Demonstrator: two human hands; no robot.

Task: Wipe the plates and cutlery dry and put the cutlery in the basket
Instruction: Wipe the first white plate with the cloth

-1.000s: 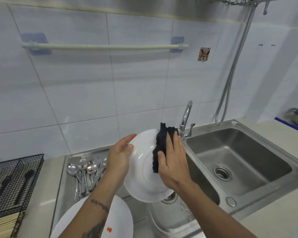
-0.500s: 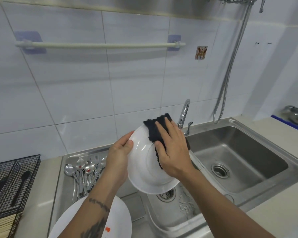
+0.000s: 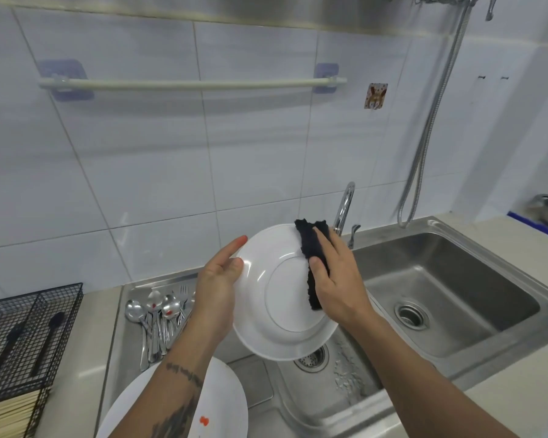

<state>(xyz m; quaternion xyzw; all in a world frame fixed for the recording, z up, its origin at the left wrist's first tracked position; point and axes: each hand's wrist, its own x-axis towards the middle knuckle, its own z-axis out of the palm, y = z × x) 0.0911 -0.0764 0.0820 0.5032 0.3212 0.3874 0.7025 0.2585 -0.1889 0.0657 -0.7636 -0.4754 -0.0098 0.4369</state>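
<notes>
Since half a second ago your right hand [image 3: 339, 279] has carried the black crumpled cloth [image 3: 312, 260] from the plate's upper middle over to its upper right rim, and more of the plate's underside now shows.

Head view, item by item:

- Round white plate [image 3: 276, 298]: held tilted above the left basin of the stainless steel double sink [image 3: 456, 235], underside and foot ring facing you.
- Your left hand [image 3: 217, 289]: grips the plate's left rim, thumb on the near face, index finger extended along the upper left edge. The plate lies to the right of this grip.
- Your right hand: fingers straight, pressing the cloth flat against the plate's right side; the cloth runs from above the upper rim down under the palm, thumb lying on its inner edge.
- Bundle of steel spoons and forks [image 3: 159, 314]: lying on the sink's drainboard, left of your left forearm, some with red marks.
- Second white plate with a red spot [image 3: 222, 406]: flat on the drainboard, partly under your left forearm.
- Black wire basket [image 3: 29, 330]: on the counter at far left, well apart from the cutlery, with two dark utensils inside; pale sticks are stacked at its lower end.
- Chrome tap [image 3: 345, 203]: just behind the cloth.
- White towel rail [image 3: 190, 84]: on the tiled wall.
</notes>
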